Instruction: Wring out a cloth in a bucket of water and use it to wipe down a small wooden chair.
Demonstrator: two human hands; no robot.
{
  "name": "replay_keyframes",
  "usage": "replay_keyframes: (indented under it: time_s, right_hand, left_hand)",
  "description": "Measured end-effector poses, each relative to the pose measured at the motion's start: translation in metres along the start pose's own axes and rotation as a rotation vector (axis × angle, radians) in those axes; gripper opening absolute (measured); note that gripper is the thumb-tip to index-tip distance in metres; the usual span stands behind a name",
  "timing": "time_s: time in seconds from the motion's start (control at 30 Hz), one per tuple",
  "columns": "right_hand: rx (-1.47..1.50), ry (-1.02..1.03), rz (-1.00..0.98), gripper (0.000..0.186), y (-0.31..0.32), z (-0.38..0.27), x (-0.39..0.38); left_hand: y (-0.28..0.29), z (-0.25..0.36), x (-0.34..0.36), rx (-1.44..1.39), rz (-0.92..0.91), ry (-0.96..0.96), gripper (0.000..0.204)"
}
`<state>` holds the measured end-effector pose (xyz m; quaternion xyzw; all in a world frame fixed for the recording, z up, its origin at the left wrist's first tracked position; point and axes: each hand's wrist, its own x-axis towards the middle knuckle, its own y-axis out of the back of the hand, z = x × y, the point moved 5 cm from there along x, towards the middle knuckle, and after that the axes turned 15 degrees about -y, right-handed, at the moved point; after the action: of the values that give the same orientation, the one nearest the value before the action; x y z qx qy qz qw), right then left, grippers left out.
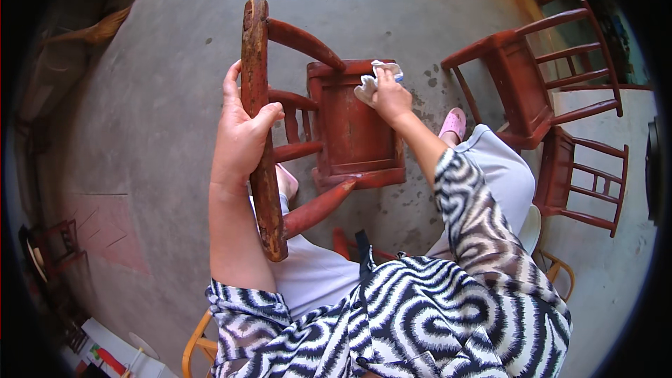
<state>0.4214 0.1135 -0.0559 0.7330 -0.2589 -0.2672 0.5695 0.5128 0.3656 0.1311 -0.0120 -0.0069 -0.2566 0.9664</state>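
A worn red wooden chair (355, 122) stands in front of me, its backrest toward my left. My left hand (241, 133) wraps round the chair's top rail (256, 70), thumb on the near side and fingers behind it. Paint is rubbed off along that rail, baring wood. My right hand (392, 98) pinches a crumpled white cloth (378, 78) and presses it at the seat's far right corner. Part of the cloth is hidden under the fingers.
Two more red chairs, one farther off (518, 84) and one nearer (556, 171), stand at the right. My foot in a pink slipper (453, 123) rests beside the chair. Dark wet spots dot the concrete floor (175, 63). A straw broom (98, 30) lies at the far left.
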Motion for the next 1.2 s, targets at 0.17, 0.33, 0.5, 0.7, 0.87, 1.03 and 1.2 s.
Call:
replay_keyframes:
  time_s: [0.17,0.33,0.5,0.7,0.87,1.03,1.2]
  right_hand:
    - [0.012,-0.31,-0.023,0.058,-0.046,-0.023,-0.006]
    - [0.022,0.006,-0.262,0.051,-0.055,-0.093,-0.023]
    - [0.079,0.227,-0.213,0.043,-0.038,-0.073,-0.022]
    - [-0.024,-0.054,-0.15,0.047,-0.023,0.016,-0.013]
    - [0.184,-0.455,-0.104,0.045,-0.036,-0.009,0.0]
    - [0.198,-0.169,-0.28,0.059,-0.056,-0.074,-0.029]
    - [0.281,0.121,-0.216,0.038,-0.038,-0.077,-0.022]
  left_hand:
    - [-0.006,-0.002,0.001,0.003,-0.019,0.011,0.069]
    - [-0.01,0.001,0.001,-0.001,-0.007,0.022,0.069]
    - [-0.001,-0.008,0.001,0.027,-0.006,-0.013,0.068]
    - [0.001,-0.005,-0.003,0.036,0.002,0.011,0.067]
    - [-0.008,0.002,0.002,0.009,-0.003,0.03,0.068]
    - [0.002,-0.004,-0.002,0.04,0.013,0.017,0.068]
    - [-0.002,-0.007,0.001,0.017,-0.007,0.014,0.068]
